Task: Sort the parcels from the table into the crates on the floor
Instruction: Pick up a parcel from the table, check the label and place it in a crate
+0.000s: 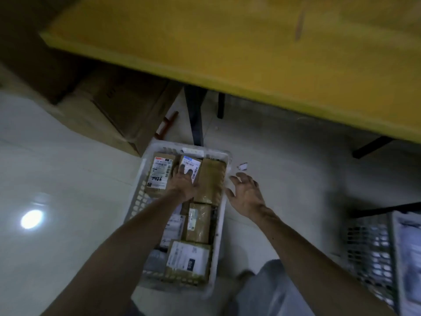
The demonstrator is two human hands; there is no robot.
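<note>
A white slatted crate (219,229) stands on the floor below the yellow table (227,49), packed with several brown cardboard parcels bearing white labels. My left hand (183,182) reaches into the crate's far end and presses with spread fingers on a small labelled parcel (193,166). Beside it lie a parcel marked in black pen (159,173) and a plain brown parcel (210,179). My right hand (246,193) hovers just outside the crate's right rim, fingers spread and holding nothing.
A second white crate (373,254) stands at the right edge with pale contents. Large cardboard boxes (118,106) sit on the floor at the left. Black table legs (196,115) rise behind the crate. A paper scrap (242,167) lies on the floor.
</note>
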